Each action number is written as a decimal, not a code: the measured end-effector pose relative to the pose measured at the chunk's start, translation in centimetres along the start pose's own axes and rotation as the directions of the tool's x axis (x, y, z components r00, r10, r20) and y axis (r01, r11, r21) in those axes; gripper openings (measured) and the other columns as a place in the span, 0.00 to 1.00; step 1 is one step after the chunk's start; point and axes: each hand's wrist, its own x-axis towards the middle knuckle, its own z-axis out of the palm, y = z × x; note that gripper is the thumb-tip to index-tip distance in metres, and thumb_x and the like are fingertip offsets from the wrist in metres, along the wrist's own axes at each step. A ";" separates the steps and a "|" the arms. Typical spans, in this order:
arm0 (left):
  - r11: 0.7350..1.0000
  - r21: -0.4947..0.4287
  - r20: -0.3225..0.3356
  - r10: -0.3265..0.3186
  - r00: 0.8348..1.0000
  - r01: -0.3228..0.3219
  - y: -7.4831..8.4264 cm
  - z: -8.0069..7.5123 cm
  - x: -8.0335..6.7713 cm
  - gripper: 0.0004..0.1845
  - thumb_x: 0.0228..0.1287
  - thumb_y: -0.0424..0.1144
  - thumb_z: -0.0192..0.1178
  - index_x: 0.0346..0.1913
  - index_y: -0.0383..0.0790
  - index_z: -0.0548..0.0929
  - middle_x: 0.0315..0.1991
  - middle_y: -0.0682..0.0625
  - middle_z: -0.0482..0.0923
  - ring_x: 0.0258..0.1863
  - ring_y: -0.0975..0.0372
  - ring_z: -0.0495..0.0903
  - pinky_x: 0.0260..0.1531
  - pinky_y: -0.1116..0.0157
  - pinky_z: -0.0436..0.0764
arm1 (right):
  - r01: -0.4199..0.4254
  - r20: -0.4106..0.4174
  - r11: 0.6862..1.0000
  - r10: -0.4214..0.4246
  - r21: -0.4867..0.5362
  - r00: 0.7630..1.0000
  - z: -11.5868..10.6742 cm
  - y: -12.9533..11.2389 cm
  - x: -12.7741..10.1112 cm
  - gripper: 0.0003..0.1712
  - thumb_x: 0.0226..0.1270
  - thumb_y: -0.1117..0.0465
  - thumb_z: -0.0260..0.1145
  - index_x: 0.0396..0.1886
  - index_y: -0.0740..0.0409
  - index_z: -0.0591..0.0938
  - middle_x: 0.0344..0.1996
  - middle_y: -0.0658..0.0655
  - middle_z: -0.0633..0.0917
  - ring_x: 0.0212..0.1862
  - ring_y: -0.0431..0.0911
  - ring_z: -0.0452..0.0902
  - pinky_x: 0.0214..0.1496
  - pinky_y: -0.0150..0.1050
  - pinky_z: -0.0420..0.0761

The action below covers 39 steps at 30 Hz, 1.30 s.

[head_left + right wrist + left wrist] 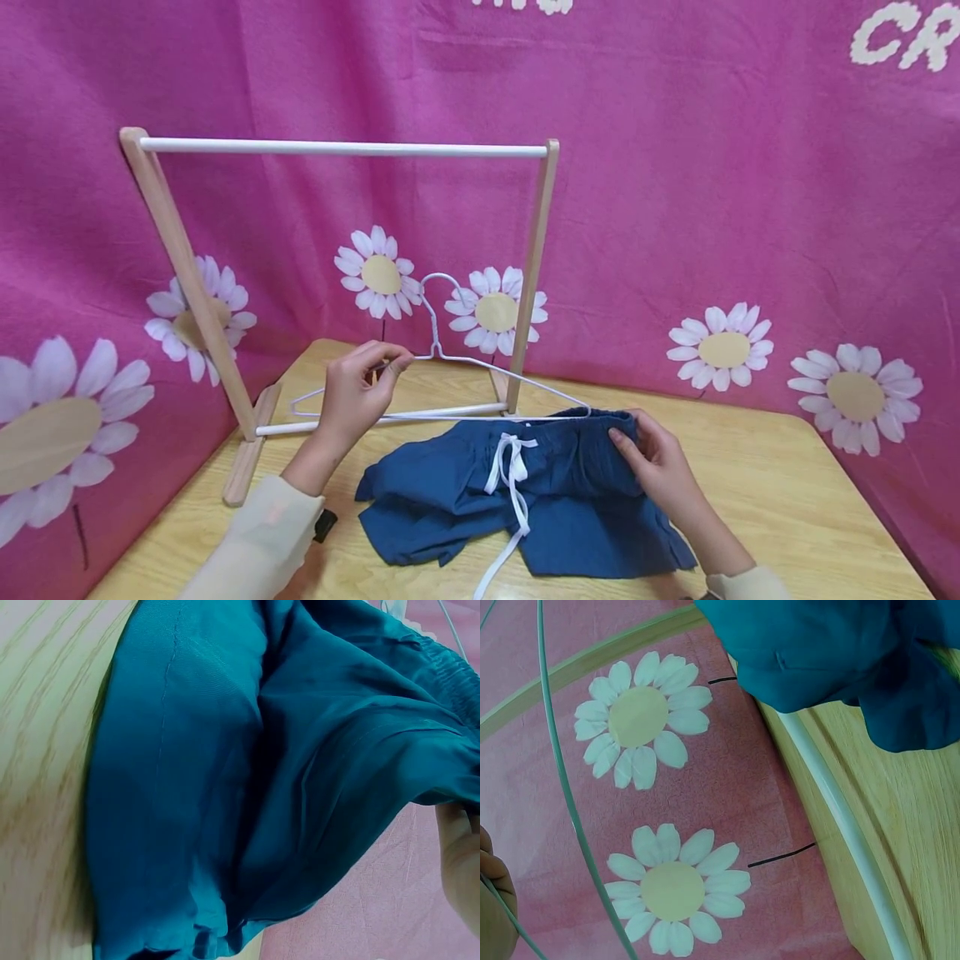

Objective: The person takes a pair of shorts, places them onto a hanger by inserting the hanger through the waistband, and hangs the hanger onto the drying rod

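Blue shorts with a white drawstring lie on the wooden table. My right hand grips their elastic waistband at the right end, and the cloth fills the right wrist view as the shorts. My left hand pinches the left arm of a white wire hanger, held up over the table. The hanger's right tip reaches the waistband near my right hand. In the left wrist view the hanger wire crosses the pink cloth and the shorts show at the top.
A small wooden clothes rack with a white top rod stands at the back of the table. A pink backdrop with daisies hangs behind and drapes around the table. A small black object lies by my left sleeve.
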 end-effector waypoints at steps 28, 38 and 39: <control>0.995 -0.103 0.059 0.014 0.998 -0.008 0.7 1.3 -0.3 0.05 0.60 0.27 0.70 0.37 0.39 0.90 0.27 0.53 0.81 0.20 0.66 0.68 0.19 0.73 0.66 | 0.044 0.046 0.999 -0.043 -0.014 0.998 -0.1 -0.5 -0.3 0.11 0.69 0.78 0.62 0.49 0.71 0.80 0.36 0.48 0.86 0.32 0.37 0.79 0.36 0.28 0.81; 0.988 -0.153 0.106 0.053 0.993 -0.036 1.3 2.1 -0.4 0.06 0.60 0.27 0.70 0.38 0.40 0.90 0.26 0.55 0.80 0.20 0.66 0.69 0.20 0.72 0.69 | 0.079 0.086 0.983 -0.065 -0.168 0.994 0.3 -1.8 0.1 0.14 0.69 0.75 0.64 0.52 0.64 0.83 0.39 0.55 0.86 0.34 0.38 0.81 0.38 0.27 0.81; 0.987 -0.153 0.110 0.055 0.992 -0.038 1.4 2.2 -0.4 0.06 0.60 0.27 0.70 0.38 0.40 0.90 0.26 0.55 0.80 0.20 0.66 0.69 0.20 0.72 0.69 | 0.089 0.090 0.980 -0.074 -0.177 0.993 0.3 -1.7 0.1 0.14 0.69 0.75 0.64 0.52 0.64 0.83 0.39 0.55 0.86 0.34 0.38 0.81 0.38 0.27 0.81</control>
